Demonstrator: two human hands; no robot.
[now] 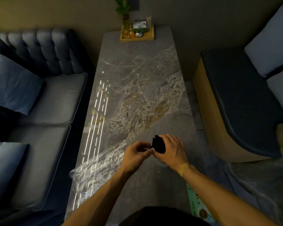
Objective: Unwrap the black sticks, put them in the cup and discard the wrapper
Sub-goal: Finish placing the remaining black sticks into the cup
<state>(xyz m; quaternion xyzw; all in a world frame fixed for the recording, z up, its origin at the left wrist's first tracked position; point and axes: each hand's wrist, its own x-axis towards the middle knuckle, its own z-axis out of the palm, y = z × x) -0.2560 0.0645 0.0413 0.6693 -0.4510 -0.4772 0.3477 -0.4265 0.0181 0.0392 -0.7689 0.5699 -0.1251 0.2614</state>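
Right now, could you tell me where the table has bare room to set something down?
The marble table is bare between the wooden tray at the far end and the hands. The near left is crowded: the clear wrapper lies there, beside the left hand.

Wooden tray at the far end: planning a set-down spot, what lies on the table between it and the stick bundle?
Head view: only bare marble table between wooden tray and stick bundle.

You see a marble table [137, 82]; a wooden tray [147, 37] holding a plant vase [127, 25] at its far end; a sofa [44, 98] alongside.
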